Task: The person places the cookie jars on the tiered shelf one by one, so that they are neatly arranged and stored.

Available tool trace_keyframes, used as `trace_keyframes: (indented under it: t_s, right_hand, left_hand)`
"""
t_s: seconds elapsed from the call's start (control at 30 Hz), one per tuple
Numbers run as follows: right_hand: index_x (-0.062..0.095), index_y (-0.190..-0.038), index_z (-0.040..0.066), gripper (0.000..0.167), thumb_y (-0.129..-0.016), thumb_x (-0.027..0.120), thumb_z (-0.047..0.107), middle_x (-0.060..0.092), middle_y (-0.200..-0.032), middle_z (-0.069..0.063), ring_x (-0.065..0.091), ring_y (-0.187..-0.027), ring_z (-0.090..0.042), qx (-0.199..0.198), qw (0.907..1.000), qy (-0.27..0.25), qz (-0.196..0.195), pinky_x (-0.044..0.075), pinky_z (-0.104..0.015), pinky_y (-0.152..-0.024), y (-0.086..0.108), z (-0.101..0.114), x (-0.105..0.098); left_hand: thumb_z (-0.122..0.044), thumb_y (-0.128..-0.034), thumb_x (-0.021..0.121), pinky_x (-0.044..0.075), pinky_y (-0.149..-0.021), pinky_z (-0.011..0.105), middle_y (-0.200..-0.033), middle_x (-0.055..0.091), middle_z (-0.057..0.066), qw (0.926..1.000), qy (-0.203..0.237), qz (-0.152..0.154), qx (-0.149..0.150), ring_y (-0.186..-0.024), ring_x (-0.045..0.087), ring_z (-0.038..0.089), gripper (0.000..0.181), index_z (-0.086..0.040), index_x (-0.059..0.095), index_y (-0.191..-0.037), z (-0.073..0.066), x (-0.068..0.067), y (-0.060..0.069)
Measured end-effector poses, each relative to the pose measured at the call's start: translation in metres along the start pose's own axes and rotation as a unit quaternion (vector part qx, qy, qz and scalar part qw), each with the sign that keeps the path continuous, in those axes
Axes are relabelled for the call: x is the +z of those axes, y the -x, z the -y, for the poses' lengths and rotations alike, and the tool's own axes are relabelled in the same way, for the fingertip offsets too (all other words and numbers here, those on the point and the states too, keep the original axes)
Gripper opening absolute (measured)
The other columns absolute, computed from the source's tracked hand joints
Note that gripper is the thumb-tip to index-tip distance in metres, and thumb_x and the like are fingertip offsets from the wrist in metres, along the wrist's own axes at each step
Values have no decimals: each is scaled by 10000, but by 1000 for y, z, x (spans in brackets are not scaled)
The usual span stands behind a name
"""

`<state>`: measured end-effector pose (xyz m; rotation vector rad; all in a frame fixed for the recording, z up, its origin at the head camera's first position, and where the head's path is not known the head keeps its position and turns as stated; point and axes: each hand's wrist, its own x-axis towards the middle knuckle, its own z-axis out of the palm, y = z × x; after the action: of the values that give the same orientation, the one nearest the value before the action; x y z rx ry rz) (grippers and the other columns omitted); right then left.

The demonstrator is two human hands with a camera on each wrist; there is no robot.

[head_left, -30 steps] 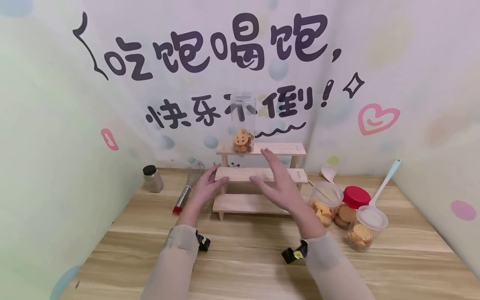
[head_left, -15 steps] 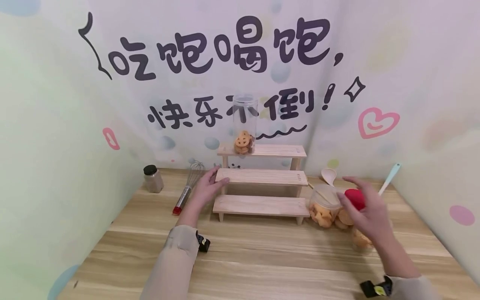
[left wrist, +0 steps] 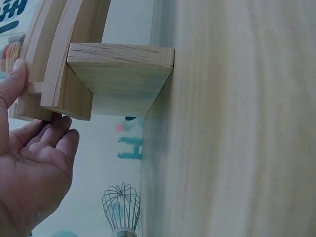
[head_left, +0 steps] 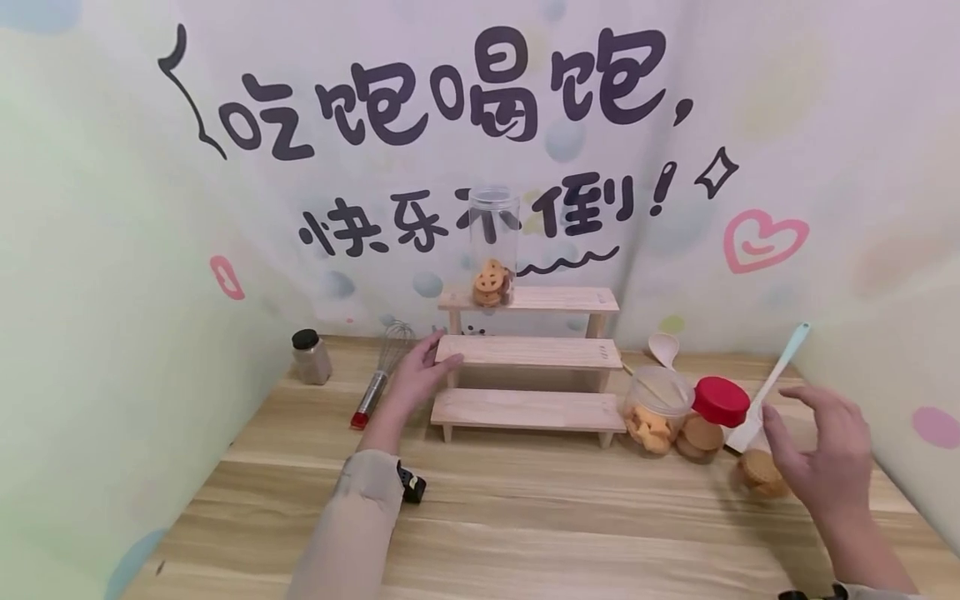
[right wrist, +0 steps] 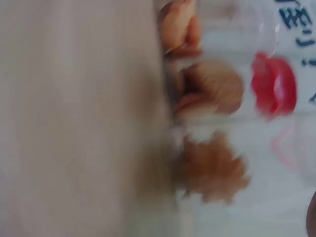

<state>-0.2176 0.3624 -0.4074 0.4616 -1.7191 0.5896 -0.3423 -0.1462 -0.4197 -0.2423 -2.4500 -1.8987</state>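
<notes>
In the head view, my left hand (head_left: pixel 416 371) holds the left end of the middle step of a three-step wooden shelf stand (head_left: pixel 525 352), fingers beneath and thumb at its edge. My right hand (head_left: pixel 828 450), its fingers bent, holds the upper part of a clear jar of round crackers (head_left: pixel 761 473) at the right; the hand hides most of its lid. In the right wrist view that jar's crackers (right wrist: pixel 212 168) are blurred. A red-lidded cookie jar (head_left: pixel 699 437) and a jar of star-shaped biscuits (head_left: pixel 651 427) stand to its left. A tall clear cookie jar (head_left: pixel 492 250) stands on the top step.
A whisk (head_left: pixel 378 379) and a black-capped jar (head_left: pixel 311 358) are left of the stand. Behind the jars lie a pale spoon (head_left: pixel 664 348) and a blue-handled spatula (head_left: pixel 772 383). Printed cloth walls enclose the wooden table (head_left: pixel 480 525).
My right hand has moved from beside the stand to the far-right jar, which has shifted right and uncovered the spatula's head. My left hand stays at the stand.
</notes>
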Motion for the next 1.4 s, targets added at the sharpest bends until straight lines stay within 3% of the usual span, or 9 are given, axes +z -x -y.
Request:
trace_keyframes:
  t_s: [0.13, 0.27, 0.37, 0.47, 0.63, 0.77, 0.87, 1.07, 1.4]
  right_hand:
    - [635, -1189, -101, 495, -844, 799, 215, 697, -1095, -164, 600, -1129, -101, 1214, 9900, -333, 628, 362, -88, -1012, 36, -32, -17]
    - [523, -1380, 10, 767, -687, 846, -54, 627, -1149, 157, 553, -1068, 37, 2705, 9510, -473, 1420, 387, -49, -891, 57, -42, -27]
    - [472, -1400, 63, 776, -725, 846, -25, 559, -1103, 238, 527, -969, 74, 3096, 9268, -527, 2058, 394, -32, -779, 64, -44, -29]
    - [454, -1368, 82, 698, -784, 824, -8, 584, -1087, 223, 556, -946, 78, 3016, 9140, -799, 2594, 428, -38, -774, 68, -47, -32]
    - [489, -1325, 64, 657, -765, 816, -44, 611, -1030, 141, 532, -845, -1, 2659, 9126, -987, 2946, 413, -94, -713, 72, -49, -41]
    - [493, -1315, 110, 673, -750, 826, -39, 555, -1071, 224, 527, -868, 70, 2517, 9097, -926, 3170, 412, -56, -724, 76, -50, -46]
    - [469, -1340, 184, 717, -762, 816, -59, 541, -1125, 265, 567, -911, 95, 2652, 9054, -1025, 3152, 459, -38, -751, 78, -50, -47]
    - [505, -1303, 282, 691, -781, 828, -35, 592, -1044, 191, 597, -812, 55, 3123, 9009, -959, 2856, 516, -101, -634, 76, -46, -48]
    - [565, -1336, 114, 595, -813, 812, -29, 662, -1091, 189, 614, -877, 53, 3368, 9003, -973, 2578, 539, -96, -670, 72, -43, -47]
  left_hand:
    - [-416, -914, 742, 386, -1148, 389, -1635, 278, 107, 10000, 43, -20, 6, -1454, 358, 293, 829, -168, 322, -1584, 1, 1, -1]
    - [-436, -902, 747, 395, -1141, 392, -1629, 287, 118, 10000, 8, -31, 15, -1447, 369, 302, 844, -164, 327, -1582, 3, 3, 0]
    - [-442, -903, 745, 395, -1142, 393, -1626, 294, 121, 10000, -23, -47, 44, -1445, 372, 305, 841, -170, 329, -1582, 3, 4, 0]
    - [-446, -900, 747, 396, -1141, 388, -1625, 299, 118, 10000, -12, -61, 63, -1444, 376, 299, 844, -171, 331, -1581, 4, 4, -1]
    - [-459, -890, 751, 404, -1134, 380, -1626, 295, 115, 10000, 49, -6, 21, -1442, 380, 290, 863, -183, 321, -1585, 4, 5, -1]
    - [-438, -903, 746, 401, -1138, 390, -1625, 294, 125, 9999, 86, -5, 66, -1443, 377, 299, 842, -182, 321, -1584, 1, 5, 1]
    - [-431, -906, 745, 394, -1144, 403, -1625, 292, 132, 9999, 99, -17, 84, -1446, 370, 310, 838, -175, 322, -1584, 0, 4, 1]
    - [-436, -901, 750, 388, -1146, 395, -1629, 288, 118, 9998, 185, -3, 38, -1451, 362, 301, 847, -177, 322, -1585, 1, 3, 1]
    - [-475, -884, 754, 388, -1147, 409, -1625, 298, 120, 9998, 154, -5, 93, -1447, 370, 305, 891, -142, 317, -1585, 5, 2, -2]
